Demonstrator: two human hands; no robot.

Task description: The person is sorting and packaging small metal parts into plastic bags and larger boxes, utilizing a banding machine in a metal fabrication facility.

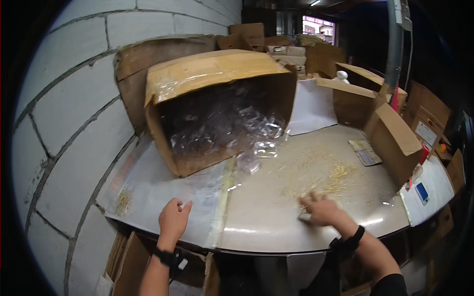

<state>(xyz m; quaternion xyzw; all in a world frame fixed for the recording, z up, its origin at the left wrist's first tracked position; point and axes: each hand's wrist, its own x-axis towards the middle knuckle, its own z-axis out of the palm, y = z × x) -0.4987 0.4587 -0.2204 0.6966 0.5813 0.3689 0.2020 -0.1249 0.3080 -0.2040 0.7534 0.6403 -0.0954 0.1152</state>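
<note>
My left hand (174, 220) hovers over the left part of the worktable, near its front edge. Its fingers are loosely bent, the thumb stands apart, and nothing shows in it. My right hand (323, 211) reaches down to the near edge of a scattered heap of thin gold-coloured pieces (340, 171), fingers spread and slightly blurred. Under its thumb side is a small greyish shape (304, 216) that I cannot make out. Beyond the left hand, a large cardboard box (217, 69) lies on its side, its mouth facing me, with clear plastic pieces (217, 133) inside and spilling out.
A smaller bundle of gold pieces (123, 201) lies at the table's left. An open carton (395, 133) and a flat printed packet (365, 152) are at the right. A phone-like device (422, 193) rests on a white sheet. A block wall (69, 133) borders the left side.
</note>
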